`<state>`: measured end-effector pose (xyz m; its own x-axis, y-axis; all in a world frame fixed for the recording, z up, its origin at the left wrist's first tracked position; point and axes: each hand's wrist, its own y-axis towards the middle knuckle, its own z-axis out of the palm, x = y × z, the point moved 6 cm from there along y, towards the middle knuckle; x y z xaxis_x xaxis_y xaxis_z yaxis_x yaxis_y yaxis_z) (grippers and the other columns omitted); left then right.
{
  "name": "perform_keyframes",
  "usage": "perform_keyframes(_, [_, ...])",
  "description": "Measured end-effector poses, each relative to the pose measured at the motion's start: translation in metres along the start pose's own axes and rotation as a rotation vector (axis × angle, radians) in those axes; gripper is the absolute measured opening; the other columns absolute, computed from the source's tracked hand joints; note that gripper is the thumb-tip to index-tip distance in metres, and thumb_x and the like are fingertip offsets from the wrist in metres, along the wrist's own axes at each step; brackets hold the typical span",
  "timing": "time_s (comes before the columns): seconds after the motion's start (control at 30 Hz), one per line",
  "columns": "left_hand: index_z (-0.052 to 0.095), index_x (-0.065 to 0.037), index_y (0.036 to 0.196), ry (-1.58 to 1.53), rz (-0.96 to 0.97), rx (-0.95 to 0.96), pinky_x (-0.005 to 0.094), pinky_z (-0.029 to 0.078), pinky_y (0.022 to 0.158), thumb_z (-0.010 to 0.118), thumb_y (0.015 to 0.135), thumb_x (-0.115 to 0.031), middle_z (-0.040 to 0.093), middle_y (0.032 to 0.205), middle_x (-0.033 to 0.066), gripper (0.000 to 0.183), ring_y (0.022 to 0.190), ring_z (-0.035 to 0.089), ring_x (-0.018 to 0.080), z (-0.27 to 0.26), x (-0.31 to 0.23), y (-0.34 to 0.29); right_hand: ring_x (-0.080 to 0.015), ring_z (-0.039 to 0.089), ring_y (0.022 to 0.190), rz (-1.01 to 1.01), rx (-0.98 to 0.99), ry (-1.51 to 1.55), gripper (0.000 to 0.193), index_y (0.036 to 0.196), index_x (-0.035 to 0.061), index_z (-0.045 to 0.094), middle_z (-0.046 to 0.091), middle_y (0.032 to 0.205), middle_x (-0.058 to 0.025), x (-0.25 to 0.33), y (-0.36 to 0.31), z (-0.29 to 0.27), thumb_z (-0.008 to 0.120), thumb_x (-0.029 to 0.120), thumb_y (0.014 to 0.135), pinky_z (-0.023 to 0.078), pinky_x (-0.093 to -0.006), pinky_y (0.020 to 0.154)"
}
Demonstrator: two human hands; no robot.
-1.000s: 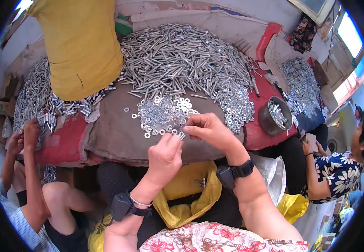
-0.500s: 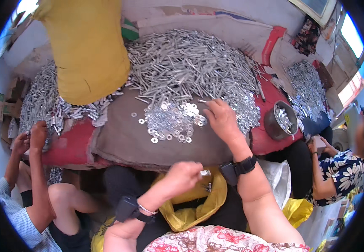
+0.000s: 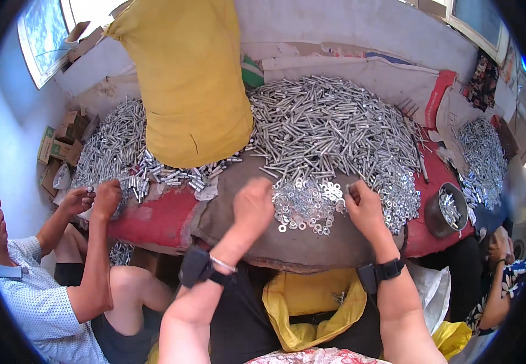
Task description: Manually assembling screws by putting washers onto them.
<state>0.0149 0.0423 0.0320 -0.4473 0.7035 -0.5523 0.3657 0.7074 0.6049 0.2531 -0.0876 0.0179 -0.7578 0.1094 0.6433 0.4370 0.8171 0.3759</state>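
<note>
A flat scatter of small silver washers (image 3: 308,206) lies on the brown cloth (image 3: 239,233) in front of me, below a big heap of silver bolts (image 3: 330,124). My left hand (image 3: 252,203) rests at the washers' left edge, seen from the back and blurred, with its fingers curled down. My right hand (image 3: 365,211) sits at their right edge, and its fingertips pinch a short bolt (image 3: 347,190). Both wrists wear black bands. A yellow bag (image 3: 311,303) hangs open in my lap.
A tall yellow sack (image 3: 184,85) stands on the table at the back left. A dark metal bowl (image 3: 448,209) of parts sits to the right. A seated person's hands (image 3: 96,197) work at a second bolt heap (image 3: 111,151) on the left. Another person (image 3: 496,291) sits lower right.
My left hand has come up from the yellow bag in my lap to the washers' left edge. My right hand drew back from the washers to their right side.
</note>
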Motion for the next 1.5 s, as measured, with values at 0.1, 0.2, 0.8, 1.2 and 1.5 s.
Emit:
perform_keyframes(0.1, [0.062,-0.004,0.093,0.235,-0.045,0.005,0.0486,0.048,0.070,0.063,0.079,-0.005,0.063,0.092,0.0174,0.014,0.081,0.062,0.0391,0.001,0.039,0.035,-0.0323,0.062,0.063,-0.031,-0.026,0.110,0.028,0.108,0.0003,0.059,0.061,0.071,-0.0153,0.009,-0.011,-0.006,0.064,0.002,0.080,0.048,-0.0377,0.059])
perform_keyframes(0.2, [0.062,-0.004,0.096,0.464,-0.137,0.056,0.0489,0.050,0.072,0.062,0.077,-0.004,0.062,0.096,0.0189,0.019,0.083,0.063,0.0403,0.008,0.070,0.056,-0.0305,0.064,0.064,-0.047,0.021,0.170,0.032,0.113,0.0001,0.059,0.062,0.073,-0.0163,0.008,-0.014,-0.006,0.064,0.001,0.081,0.048,-0.0364,0.059])
perform_keyframes(0.8, [0.057,-0.002,0.096,-0.334,0.001,0.243,0.0425,0.048,0.071,0.057,0.089,-0.005,0.062,0.088,0.0186,0.007,0.084,0.061,0.0389,0.036,-0.080,-0.031,-0.0134,0.068,0.078,0.150,-0.081,0.989,0.012,0.103,-0.0027,0.060,0.068,0.087,-0.0076,0.032,-0.034,-0.021,0.057,0.006,0.095,0.054,-0.0246,0.069])
perform_keyframes(1.2, [0.058,-0.003,0.094,-0.768,-0.393,0.451,0.0238,0.042,0.053,0.056,0.093,-0.008,0.056,0.075,-0.0009,0.006,0.062,0.050,0.0061,0.069,-0.089,-0.094,-0.0107,0.066,0.067,0.338,0.265,0.876,0.012,0.097,-0.0007,0.061,0.067,0.078,-0.0058,0.006,-0.052,-0.010,0.060,0.011,0.094,0.053,-0.0234,0.060])
perform_keyframes(1.5, [0.058,-0.004,0.096,-0.986,-0.633,0.593,0.0190,0.039,0.043,0.058,0.093,-0.009,0.057,0.074,-0.0013,0.005,0.058,0.048,0.0026,0.075,-0.085,-0.099,-0.0055,0.057,0.060,0.326,0.431,0.588,0.022,0.084,0.0003,0.063,0.062,0.066,-0.0007,0.020,-0.070,-0.002,0.061,0.019,0.094,0.048,-0.0215,0.054])
